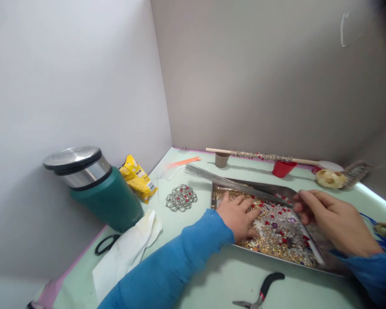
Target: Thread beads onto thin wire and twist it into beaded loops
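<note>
My right hand [336, 219] pinches one end of a bundle of thin straight metal wires [218, 177], which slants up to the left above the back part of a metal tray [278, 259]. Gold, clear, red and purple beads [276, 238] are spread across the tray. With its fingers spread, my left hand [239, 216] rests on the beads at the tray's left side. To the left of the tray lies a flat silver beaded piece [181, 198] with red beads in its middle. Pliers [263, 292] with dark handles lie in front of the tray, partly cut off by the frame.
A green bottle [106, 197], yellow packet [138, 178], white tissue [128, 253] and black ring-shaped handle [107, 244] stand or lie at left. Behind the tray are a brown cup [221, 160], a red cup [283, 169] and a bead-wrapped stick [260, 156]. Walls enclose the back.
</note>
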`<state>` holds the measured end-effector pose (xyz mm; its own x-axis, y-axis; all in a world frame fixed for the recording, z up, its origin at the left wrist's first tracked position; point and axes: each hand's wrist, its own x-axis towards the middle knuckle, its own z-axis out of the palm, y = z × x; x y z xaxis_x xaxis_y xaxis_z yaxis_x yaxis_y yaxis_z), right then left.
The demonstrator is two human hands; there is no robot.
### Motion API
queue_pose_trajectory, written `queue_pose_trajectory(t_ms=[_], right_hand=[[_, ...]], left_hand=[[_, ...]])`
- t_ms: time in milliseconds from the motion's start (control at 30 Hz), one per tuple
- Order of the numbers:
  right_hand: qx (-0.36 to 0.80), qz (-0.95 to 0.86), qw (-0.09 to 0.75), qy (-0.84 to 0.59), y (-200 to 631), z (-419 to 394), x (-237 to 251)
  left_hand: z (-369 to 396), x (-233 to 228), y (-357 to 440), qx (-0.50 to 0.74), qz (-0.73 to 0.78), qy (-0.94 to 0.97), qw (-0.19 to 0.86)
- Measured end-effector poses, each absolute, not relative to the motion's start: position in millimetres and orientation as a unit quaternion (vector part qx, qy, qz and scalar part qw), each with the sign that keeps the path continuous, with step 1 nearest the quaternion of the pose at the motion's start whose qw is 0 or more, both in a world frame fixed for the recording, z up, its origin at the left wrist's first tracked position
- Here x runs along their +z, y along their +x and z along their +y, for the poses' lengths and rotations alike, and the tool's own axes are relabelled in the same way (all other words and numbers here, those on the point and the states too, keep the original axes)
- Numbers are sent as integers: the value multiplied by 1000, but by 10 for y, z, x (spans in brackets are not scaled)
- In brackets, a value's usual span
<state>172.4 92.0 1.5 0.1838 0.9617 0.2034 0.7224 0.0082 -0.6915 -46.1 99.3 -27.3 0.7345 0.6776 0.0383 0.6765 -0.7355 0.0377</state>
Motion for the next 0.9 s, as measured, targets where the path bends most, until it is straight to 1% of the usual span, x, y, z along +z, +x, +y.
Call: queue_pose_trajectory(t_ms=[133,300,400,567,700,833,900], right_hand=[[220,-614,380,-656,1665,904,-39],[277,-589,435,-622,1604,924,-107],[289,-581,459,-607,1592,927,-114],[292,-581,484,-585,1614,934,-135],[299,-579,491,-578,1624,924,-131],[299,-579,503,-568,1637,923,-137],[298,-577,510,-564,1648,928,-150]], left_hand=[[988,-349,-472,-42,396,913,83],[1019,-407,-454,-46,419,900,111],[1061,-414,-430,-53,423,897,117],[1123,-425,-354,-48,489,865,99],[1139,-437,-239,-55,438,891,105],[1170,-439,-145,-41,455,885,92],[1179,-438,-135,-51,438,894,80]])
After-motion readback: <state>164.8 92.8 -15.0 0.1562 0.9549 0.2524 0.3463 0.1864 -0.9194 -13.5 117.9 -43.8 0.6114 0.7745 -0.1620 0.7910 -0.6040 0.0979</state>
